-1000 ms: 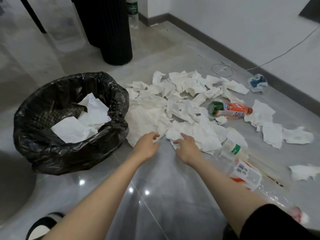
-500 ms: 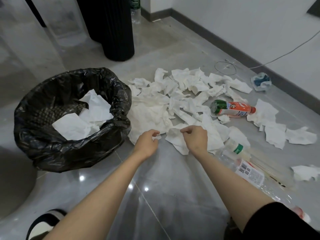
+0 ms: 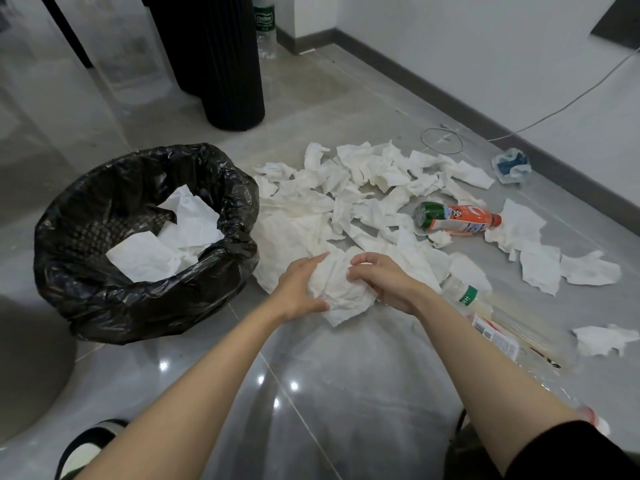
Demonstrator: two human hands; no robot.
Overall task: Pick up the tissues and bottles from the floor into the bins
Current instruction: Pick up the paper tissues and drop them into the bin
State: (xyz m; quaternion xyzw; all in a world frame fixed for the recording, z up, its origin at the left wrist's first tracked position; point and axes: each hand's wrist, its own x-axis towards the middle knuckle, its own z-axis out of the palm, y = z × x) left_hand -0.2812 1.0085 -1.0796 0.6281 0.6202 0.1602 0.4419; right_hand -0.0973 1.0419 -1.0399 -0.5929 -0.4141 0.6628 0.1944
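A bunch of white tissues (image 3: 341, 289) is pressed between my left hand (image 3: 299, 289) and my right hand (image 3: 384, 284), just above the grey floor. Behind them a wide heap of crumpled tissues (image 3: 363, 199) covers the tiles. An orange-labelled bottle (image 3: 457, 218) lies on its side in the heap. A clear bottle with a green band (image 3: 465, 299) and another clear bottle (image 3: 526, 348) lie by my right forearm. The bin with a black bag (image 3: 221, 271) stands at the left with a few tissues inside.
A black ribbed column (image 3: 228, 64) stands behind the bin, with an upright green-labelled bottle (image 3: 265, 26) beyond it. A blue and white wrapper (image 3: 512, 165) and a thin cable loop (image 3: 441, 140) lie near the wall's skirting. Loose tissues (image 3: 588, 270) lie at the right. My slipper (image 3: 86, 448) shows bottom left.
Both hands have come together and gathered the near tissues into one bunch, held between them. Earlier each hand only touched a separate tissue on the floor.
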